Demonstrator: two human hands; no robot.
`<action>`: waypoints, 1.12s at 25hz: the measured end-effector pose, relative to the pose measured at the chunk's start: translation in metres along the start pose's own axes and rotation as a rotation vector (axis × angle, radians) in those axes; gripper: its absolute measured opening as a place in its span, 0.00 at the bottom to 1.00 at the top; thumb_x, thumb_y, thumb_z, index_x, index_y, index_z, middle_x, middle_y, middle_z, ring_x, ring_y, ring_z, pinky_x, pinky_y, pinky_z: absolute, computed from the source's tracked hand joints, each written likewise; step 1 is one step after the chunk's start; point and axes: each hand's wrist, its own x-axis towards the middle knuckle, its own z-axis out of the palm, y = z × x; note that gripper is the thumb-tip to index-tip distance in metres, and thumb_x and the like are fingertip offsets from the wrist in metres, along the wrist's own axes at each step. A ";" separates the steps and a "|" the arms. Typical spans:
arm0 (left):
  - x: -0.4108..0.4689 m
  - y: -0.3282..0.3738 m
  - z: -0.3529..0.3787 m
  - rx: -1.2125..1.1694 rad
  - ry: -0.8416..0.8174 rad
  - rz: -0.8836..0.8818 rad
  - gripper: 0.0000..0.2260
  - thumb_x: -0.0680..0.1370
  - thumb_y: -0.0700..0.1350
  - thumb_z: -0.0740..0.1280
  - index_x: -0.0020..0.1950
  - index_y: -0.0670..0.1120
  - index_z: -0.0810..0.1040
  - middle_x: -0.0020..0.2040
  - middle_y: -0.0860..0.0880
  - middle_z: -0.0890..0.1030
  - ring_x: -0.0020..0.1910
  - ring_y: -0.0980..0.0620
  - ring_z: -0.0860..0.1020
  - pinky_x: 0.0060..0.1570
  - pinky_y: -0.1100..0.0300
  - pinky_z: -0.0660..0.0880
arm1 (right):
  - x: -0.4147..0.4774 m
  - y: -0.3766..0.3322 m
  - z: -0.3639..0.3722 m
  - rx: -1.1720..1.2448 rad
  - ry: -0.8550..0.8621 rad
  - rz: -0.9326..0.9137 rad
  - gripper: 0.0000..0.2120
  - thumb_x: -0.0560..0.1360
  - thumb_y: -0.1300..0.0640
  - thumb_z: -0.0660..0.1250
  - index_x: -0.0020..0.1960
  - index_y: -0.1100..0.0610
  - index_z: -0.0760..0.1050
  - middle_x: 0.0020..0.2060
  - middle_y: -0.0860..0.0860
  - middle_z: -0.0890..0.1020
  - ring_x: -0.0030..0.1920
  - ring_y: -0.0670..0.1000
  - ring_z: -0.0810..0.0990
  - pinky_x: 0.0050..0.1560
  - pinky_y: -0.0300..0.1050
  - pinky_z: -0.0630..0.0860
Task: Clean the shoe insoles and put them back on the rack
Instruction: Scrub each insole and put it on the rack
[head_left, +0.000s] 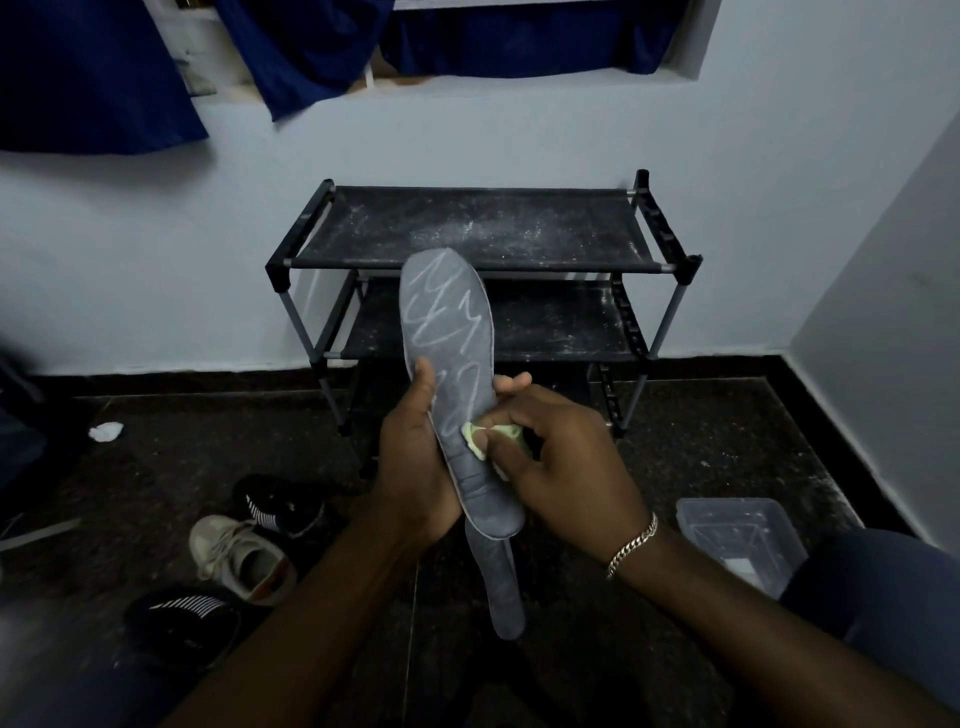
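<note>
Grey insole (449, 332) with white scribbles, pale green cloth (480, 441), black rack (483, 228) dusted white.

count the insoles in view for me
2. The held insole stands in the left hand, with the right hand's green cloth on it; the second insole lies below, partly under its heel. More may be hidden.

A two-tier shoe rack (478, 228) is set on the floor (701, 441) against the back wall (519, 135). Before it, an insole (447, 338) is held upright in the left hand (410, 457), and a crumpled cloth (480, 441) is pressed to its lower half by the right hand (561, 467). A second insole (501, 587) is seen just below the first (lying or held, it cannot be told). Three shoes (239, 556) are scattered on the floor to the left; a plastic container (737, 540) is placed to the right.
</note>
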 end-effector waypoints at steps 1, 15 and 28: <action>-0.001 -0.002 0.002 -0.002 0.004 -0.012 0.34 0.83 0.63 0.48 0.66 0.34 0.71 0.68 0.35 0.76 0.67 0.40 0.76 0.63 0.48 0.74 | 0.001 -0.001 0.001 0.024 -0.013 0.015 0.04 0.76 0.59 0.74 0.50 0.55 0.85 0.51 0.45 0.85 0.64 0.38 0.76 0.63 0.29 0.71; -0.003 -0.008 0.006 0.054 0.068 0.012 0.31 0.84 0.62 0.48 0.68 0.38 0.74 0.64 0.38 0.80 0.67 0.42 0.76 0.66 0.48 0.70 | 0.002 -0.012 0.002 -0.010 -0.090 -0.037 0.04 0.74 0.61 0.75 0.47 0.54 0.86 0.43 0.45 0.85 0.46 0.41 0.82 0.53 0.33 0.76; -0.003 -0.009 0.004 0.037 0.071 0.019 0.32 0.84 0.62 0.50 0.70 0.36 0.72 0.66 0.35 0.77 0.68 0.39 0.75 0.70 0.44 0.68 | 0.005 -0.006 -0.001 -0.022 -0.033 -0.027 0.04 0.73 0.61 0.75 0.46 0.55 0.87 0.43 0.45 0.86 0.47 0.41 0.82 0.54 0.31 0.75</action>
